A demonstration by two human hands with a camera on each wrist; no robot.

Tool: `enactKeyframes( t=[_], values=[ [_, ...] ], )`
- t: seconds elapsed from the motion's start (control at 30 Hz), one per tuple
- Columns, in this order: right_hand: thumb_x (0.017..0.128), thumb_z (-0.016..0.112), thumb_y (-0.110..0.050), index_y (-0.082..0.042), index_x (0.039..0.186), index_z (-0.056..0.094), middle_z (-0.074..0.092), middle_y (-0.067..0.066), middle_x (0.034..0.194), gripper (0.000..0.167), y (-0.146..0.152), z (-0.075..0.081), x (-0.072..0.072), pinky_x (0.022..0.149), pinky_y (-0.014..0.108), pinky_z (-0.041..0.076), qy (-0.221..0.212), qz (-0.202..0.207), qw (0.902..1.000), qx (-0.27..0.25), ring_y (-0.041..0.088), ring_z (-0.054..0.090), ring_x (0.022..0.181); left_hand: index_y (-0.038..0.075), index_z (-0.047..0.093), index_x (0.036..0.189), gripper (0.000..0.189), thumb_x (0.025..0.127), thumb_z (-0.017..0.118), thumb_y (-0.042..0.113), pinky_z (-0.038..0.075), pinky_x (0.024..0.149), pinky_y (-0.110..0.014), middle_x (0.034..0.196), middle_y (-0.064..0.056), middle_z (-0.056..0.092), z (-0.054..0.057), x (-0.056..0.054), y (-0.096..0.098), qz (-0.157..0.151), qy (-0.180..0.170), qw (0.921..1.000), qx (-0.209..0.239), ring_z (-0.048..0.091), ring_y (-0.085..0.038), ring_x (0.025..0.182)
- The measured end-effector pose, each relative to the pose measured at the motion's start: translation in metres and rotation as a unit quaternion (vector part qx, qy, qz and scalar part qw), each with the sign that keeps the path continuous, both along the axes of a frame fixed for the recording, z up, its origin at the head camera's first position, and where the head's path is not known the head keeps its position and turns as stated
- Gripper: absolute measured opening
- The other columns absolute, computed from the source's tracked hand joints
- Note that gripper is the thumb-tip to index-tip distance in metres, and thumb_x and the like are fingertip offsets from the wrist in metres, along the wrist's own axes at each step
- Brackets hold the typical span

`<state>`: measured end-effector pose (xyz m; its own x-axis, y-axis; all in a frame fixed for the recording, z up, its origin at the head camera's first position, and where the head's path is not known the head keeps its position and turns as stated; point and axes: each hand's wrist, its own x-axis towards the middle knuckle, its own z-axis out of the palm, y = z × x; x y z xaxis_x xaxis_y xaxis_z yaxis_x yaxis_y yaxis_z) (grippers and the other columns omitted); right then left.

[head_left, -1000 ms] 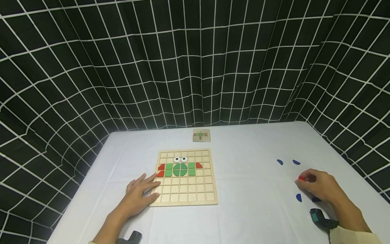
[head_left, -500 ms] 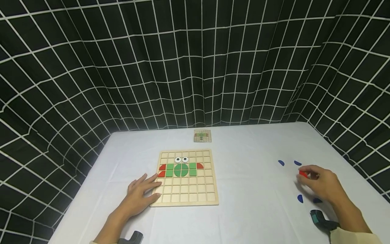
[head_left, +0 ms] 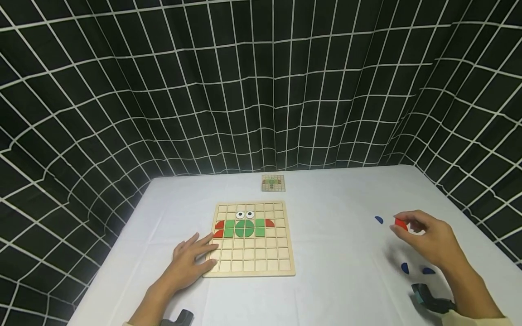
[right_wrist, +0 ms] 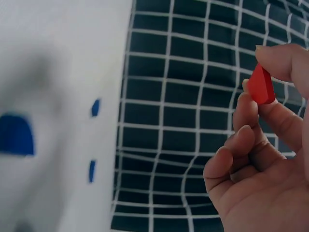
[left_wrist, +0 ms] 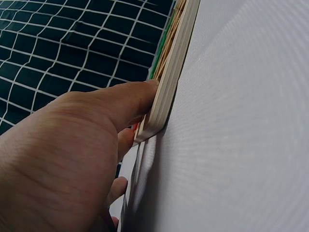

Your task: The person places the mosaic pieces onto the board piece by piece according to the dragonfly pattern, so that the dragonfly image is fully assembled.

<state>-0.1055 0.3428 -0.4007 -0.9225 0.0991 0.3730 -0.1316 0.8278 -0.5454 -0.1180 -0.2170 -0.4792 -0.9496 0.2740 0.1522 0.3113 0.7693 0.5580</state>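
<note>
In the head view my right hand (head_left: 430, 237) is lifted over the right side of the table, pinching a red quarter-circle piece (head_left: 401, 223) between thumb and fingertips. The right wrist view shows the same red piece (right_wrist: 261, 87) held on edge. My left hand (head_left: 188, 262) rests with fingers spread on the left edge of a wooden grid board (head_left: 261, 253). Its thumb touches the board's rim (left_wrist: 164, 92) in the left wrist view. On the board sit several green pieces (head_left: 244, 228), two round eye pieces (head_left: 245, 214) and red quarter-circles (head_left: 269, 223).
Blue rounded pieces (head_left: 379, 220) lie on the white tablecloth (head_left: 334, 271) around the right hand, two of them (head_left: 405, 268) nearer the wrist. Behind the board is a small pattern card (head_left: 273, 183). A black curtain with white grid lines (head_left: 269, 90) surrounds the table.
My right hand has risen from the table with the red quarter-circle, now overlapping where a far blue piece lay. My left hand stays on the board's edge. The head view has shifted slightly.
</note>
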Motion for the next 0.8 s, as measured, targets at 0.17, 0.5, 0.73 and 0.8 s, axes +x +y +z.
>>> enactKeyframes(
  t=[0.17,0.5,0.73,0.8],
  values=[
    [0.081,0.080,-0.025,-0.009,0.101,0.071,0.065,0.007,0.090,0.028,-0.018,0.018,0.004,0.062,0.018,0.040,0.041,0.019,0.9990,-0.007,0.014,0.047,0.084,0.023,0.068,0.122,0.039,0.085,0.073,0.033,0.003,0.109,-0.059,0.146,0.004,0.044,0.001,0.001,0.000,0.001,0.000,1.0000,-0.002,0.022,-0.034,0.141],
    [0.076,0.083,-0.011,-0.011,0.098,0.072,0.064,-0.002,0.085,0.025,-0.058,0.041,0.006,0.066,0.016,0.039,0.116,0.086,0.9886,-0.043,0.011,0.047,0.082,0.023,0.068,0.122,0.038,0.085,0.073,0.033,0.003,0.109,-0.058,0.146,0.004,0.044,0.001,0.001,0.001,0.001,0.002,1.0000,-0.001,0.022,-0.034,0.141],
    [0.071,0.083,0.001,-0.008,0.096,0.072,0.066,-0.003,0.083,0.029,-0.087,0.049,-0.002,0.067,0.018,0.039,0.158,0.137,0.9750,-0.074,0.013,0.048,0.082,0.023,0.068,0.122,0.039,0.085,0.073,0.035,0.004,0.109,-0.059,0.146,0.004,0.044,0.000,0.000,0.000,0.000,0.005,1.0000,-0.006,0.022,-0.035,0.141],
    [0.070,0.083,0.002,-0.008,0.097,0.072,0.066,-0.002,0.084,0.030,-0.096,0.050,-0.004,0.068,0.019,0.039,0.164,0.149,0.9716,-0.082,0.013,0.048,0.083,0.023,0.068,0.122,0.039,0.085,0.073,0.034,0.004,0.109,-0.059,0.146,0.003,0.044,0.000,0.000,0.000,0.001,0.005,1.0000,-0.005,0.023,-0.035,0.141]
  ],
)
